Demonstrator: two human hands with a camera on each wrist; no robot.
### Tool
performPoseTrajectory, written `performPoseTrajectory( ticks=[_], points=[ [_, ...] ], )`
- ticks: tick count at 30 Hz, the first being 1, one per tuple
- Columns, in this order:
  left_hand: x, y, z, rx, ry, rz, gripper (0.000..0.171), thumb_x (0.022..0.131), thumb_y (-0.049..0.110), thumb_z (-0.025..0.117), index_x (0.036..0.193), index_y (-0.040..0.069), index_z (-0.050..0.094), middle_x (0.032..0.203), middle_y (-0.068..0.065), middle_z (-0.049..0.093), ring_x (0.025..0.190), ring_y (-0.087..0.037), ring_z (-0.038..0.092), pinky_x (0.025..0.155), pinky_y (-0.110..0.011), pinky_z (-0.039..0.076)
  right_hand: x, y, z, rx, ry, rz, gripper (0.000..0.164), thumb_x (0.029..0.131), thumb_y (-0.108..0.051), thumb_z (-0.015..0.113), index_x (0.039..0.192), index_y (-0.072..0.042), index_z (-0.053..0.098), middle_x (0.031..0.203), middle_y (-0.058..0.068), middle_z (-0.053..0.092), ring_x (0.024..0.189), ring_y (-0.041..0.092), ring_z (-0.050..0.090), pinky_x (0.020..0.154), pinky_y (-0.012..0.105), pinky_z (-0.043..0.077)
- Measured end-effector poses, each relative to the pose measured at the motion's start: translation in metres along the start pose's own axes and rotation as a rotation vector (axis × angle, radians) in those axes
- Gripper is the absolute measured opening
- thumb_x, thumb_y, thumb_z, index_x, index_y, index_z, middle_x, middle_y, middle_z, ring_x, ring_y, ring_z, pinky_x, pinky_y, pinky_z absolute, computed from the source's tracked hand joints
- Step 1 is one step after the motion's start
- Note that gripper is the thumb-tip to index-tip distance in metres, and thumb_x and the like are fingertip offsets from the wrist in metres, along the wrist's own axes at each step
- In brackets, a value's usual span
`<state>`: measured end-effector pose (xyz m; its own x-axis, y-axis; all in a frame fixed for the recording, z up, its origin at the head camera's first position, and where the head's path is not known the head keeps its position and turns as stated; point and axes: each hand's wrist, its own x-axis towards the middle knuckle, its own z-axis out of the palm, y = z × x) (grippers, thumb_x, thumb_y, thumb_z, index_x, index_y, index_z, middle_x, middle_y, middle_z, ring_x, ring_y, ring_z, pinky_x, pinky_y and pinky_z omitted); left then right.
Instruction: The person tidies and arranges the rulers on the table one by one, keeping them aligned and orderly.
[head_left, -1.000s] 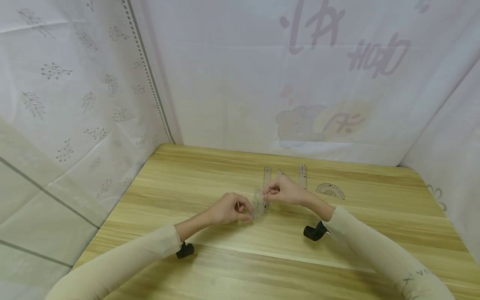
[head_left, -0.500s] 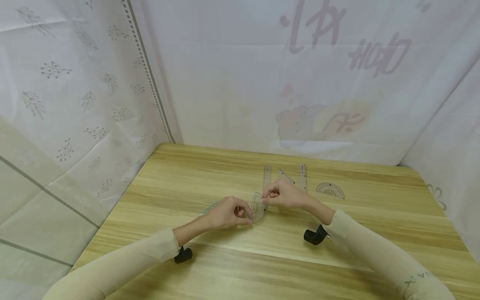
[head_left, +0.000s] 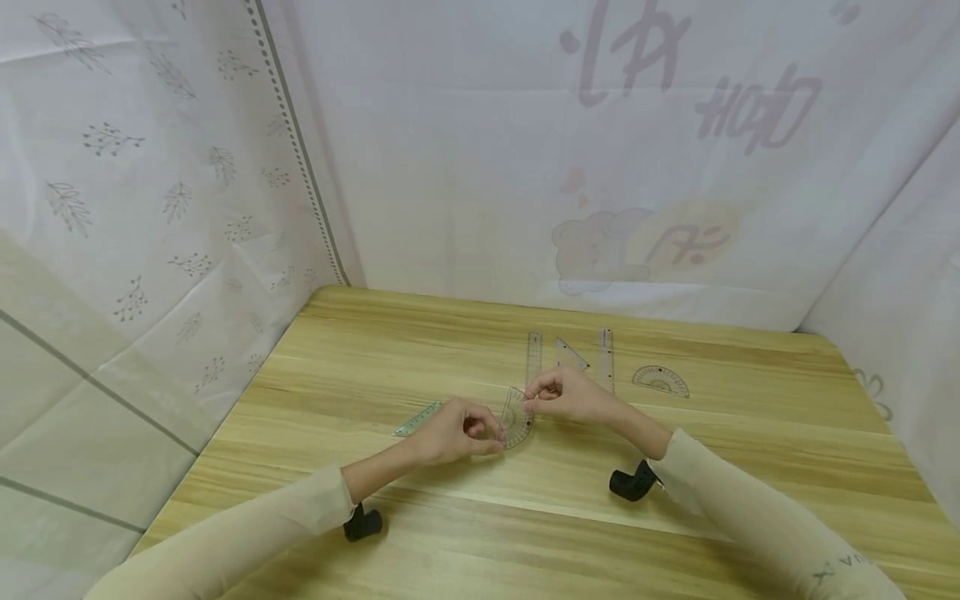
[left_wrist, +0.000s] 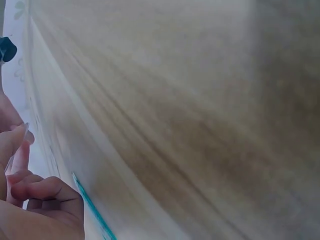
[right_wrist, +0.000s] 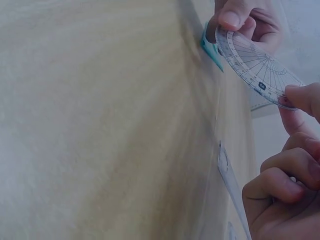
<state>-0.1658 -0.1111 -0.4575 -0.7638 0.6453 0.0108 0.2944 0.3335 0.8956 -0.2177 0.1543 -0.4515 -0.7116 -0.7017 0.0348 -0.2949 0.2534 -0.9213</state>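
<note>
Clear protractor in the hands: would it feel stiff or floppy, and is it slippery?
The protractor is probably stiff: pinched near its ends by the left hand and right hand, it shows no sag. It looks thin, so likely light. Its smooth-looking clear face may slip if held loosely.

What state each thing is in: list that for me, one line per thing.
Held protractor, raised, pinched in two places
Left hand, pinching it
Right hand, pinching it
Other protractor, lying flat
Left ruler, lying flat, partly hidden
Right ruler, lying flat
Set square, lying flat
Green tool, lying flat, partly hidden
</note>
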Motion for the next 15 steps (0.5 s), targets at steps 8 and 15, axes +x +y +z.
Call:
performPoseTrajectory(
  ticks=[8,15],
  points=[
    [-0.0050,-0.0036,0.0053,-0.055,0.008,-0.023,0.006,0.088,0.004,0.080,0.093,0.003,0.077,0.071,0.005,0.052,0.062,-0.006,0.038,0.059,-0.019,0.033,-0.0018,0.0005,0.0060,0.037,0.006,0.008,0.008,0.096,-0.008,0.072,0.097,-0.002,0.077,0.061,-0.005,0.038,0.055,0.007,0.031,0.053,0.022,0.031],
    [-0.0068,0.0001,0.0060,-0.031,0.017,-0.054,0.006,0.088,0.004,0.081,0.092,0.008,0.078,0.066,0.008,0.045,0.061,-0.007,0.037,0.059,-0.020,0.035,-0.0016,0.0040,0.0065,0.052,-0.005,-0.008,0.010,0.096,-0.006,0.071,0.098,0.004,0.076,0.060,-0.005,0.037,0.053,0.007,0.030,0.053,0.022,0.030]
  ],
)
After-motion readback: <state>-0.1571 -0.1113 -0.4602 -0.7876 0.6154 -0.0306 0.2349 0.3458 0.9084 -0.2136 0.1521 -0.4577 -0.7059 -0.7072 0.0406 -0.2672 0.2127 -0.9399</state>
